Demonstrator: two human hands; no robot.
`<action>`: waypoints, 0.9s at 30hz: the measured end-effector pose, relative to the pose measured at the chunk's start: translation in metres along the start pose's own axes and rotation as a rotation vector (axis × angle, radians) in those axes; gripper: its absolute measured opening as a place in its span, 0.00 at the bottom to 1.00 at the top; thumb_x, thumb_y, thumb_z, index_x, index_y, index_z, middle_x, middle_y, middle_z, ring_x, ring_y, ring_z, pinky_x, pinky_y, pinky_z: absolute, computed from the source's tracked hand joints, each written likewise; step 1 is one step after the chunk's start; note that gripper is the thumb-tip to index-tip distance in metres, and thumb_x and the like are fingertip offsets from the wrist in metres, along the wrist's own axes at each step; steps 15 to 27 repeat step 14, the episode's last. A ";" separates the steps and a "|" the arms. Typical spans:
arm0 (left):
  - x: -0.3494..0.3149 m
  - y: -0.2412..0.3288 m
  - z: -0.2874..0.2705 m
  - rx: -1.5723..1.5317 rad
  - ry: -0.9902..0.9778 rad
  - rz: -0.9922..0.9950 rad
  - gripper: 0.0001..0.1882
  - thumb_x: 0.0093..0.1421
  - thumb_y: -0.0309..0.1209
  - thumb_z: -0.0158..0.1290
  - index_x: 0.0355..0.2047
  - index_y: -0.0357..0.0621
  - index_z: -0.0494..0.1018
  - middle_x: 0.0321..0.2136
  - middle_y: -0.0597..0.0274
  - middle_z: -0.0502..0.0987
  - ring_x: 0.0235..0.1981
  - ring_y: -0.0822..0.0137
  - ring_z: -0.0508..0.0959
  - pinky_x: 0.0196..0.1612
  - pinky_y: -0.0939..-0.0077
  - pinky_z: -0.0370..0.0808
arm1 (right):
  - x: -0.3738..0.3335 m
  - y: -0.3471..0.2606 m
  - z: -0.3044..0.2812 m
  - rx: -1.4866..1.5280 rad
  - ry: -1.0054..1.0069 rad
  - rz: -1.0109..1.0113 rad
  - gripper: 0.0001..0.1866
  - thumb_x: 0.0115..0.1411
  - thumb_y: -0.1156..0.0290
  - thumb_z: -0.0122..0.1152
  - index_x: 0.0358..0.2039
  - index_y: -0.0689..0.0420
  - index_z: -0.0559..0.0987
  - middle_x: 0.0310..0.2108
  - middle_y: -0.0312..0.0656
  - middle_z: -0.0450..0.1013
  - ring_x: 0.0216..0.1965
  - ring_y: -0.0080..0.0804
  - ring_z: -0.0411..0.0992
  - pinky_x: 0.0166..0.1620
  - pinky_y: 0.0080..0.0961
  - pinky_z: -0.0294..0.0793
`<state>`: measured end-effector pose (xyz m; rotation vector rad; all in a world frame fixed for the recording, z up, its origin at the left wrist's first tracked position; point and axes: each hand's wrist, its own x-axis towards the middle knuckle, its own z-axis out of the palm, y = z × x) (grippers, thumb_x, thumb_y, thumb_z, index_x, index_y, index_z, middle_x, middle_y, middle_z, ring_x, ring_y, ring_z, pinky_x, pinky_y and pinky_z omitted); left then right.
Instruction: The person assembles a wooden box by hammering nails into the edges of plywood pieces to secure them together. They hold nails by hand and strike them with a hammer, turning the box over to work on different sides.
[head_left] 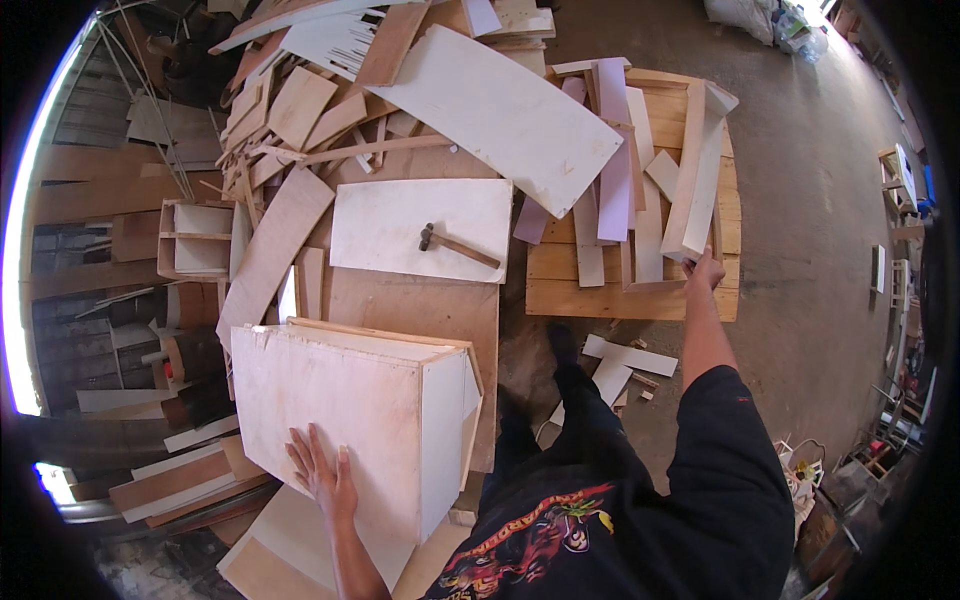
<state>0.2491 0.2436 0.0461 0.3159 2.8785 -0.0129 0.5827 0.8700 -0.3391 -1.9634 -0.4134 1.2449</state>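
My left hand (325,472) lies flat, fingers spread, on the pale top face of a wooden box (330,390) at the lower left. Reaching out to the right, my right hand (706,268) is closed around the near end of a long wooden board piece (692,170), which looks like boards joined at an angle. That piece rests over other boards on a yellow plank platform (560,300). A hammer (460,246) with a wooden handle lies on a white panel (380,215) beyond the box.
Beyond the hammer is a heap of wood offcuts (300,105), with a large white panel (510,115) slanting across it. Lilac boards (613,150) lie on the platform. Scrap pieces (630,355) are on the floor by my feet. Stacked boards (185,485) stand at the left.
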 end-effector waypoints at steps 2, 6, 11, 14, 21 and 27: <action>0.000 -0.004 0.000 0.001 0.002 0.000 0.42 0.69 0.65 0.45 0.78 0.65 0.53 0.81 0.60 0.40 0.80 0.46 0.35 0.71 0.20 0.35 | 0.002 0.008 0.004 0.077 -0.095 -0.047 0.19 0.68 0.58 0.66 0.43 0.62 0.76 0.38 0.47 0.79 0.29 0.35 0.79 0.30 0.29 0.84; -0.002 -0.003 0.001 -0.011 -0.008 -0.003 0.42 0.69 0.65 0.45 0.78 0.66 0.53 0.81 0.60 0.40 0.80 0.46 0.35 0.71 0.21 0.35 | -0.015 0.023 0.011 0.077 -0.109 -0.063 0.21 0.70 0.59 0.64 0.51 0.61 0.72 0.40 0.46 0.78 0.32 0.36 0.79 0.32 0.30 0.85; -0.005 -0.008 0.004 -0.029 0.020 0.016 0.39 0.71 0.61 0.46 0.78 0.69 0.53 0.81 0.64 0.41 0.80 0.48 0.35 0.71 0.21 0.33 | -0.130 0.087 0.028 -0.099 -0.536 -0.522 0.29 0.67 0.64 0.67 0.63 0.60 0.66 0.45 0.42 0.78 0.43 0.33 0.78 0.46 0.30 0.79; -0.005 -0.005 0.000 -0.083 -0.017 0.006 0.43 0.68 0.66 0.47 0.78 0.66 0.53 0.80 0.59 0.39 0.80 0.45 0.33 0.71 0.20 0.32 | -0.220 0.113 0.030 -0.121 -1.160 -0.571 0.39 0.68 0.68 0.65 0.76 0.50 0.59 0.49 0.35 0.76 0.44 0.22 0.74 0.51 0.27 0.75; -0.005 -0.005 0.000 -0.083 -0.017 0.006 0.43 0.68 0.66 0.47 0.78 0.66 0.53 0.80 0.59 0.39 0.80 0.45 0.33 0.71 0.20 0.32 | -0.220 0.113 0.030 -0.121 -1.160 -0.571 0.39 0.68 0.68 0.65 0.76 0.50 0.59 0.49 0.35 0.76 0.44 0.22 0.74 0.51 0.27 0.75; -0.005 -0.005 0.000 -0.083 -0.017 0.006 0.43 0.68 0.66 0.47 0.78 0.66 0.53 0.80 0.59 0.39 0.80 0.45 0.33 0.71 0.20 0.32 | -0.220 0.113 0.030 -0.121 -1.160 -0.571 0.39 0.68 0.68 0.65 0.76 0.50 0.59 0.49 0.35 0.76 0.44 0.22 0.74 0.51 0.27 0.75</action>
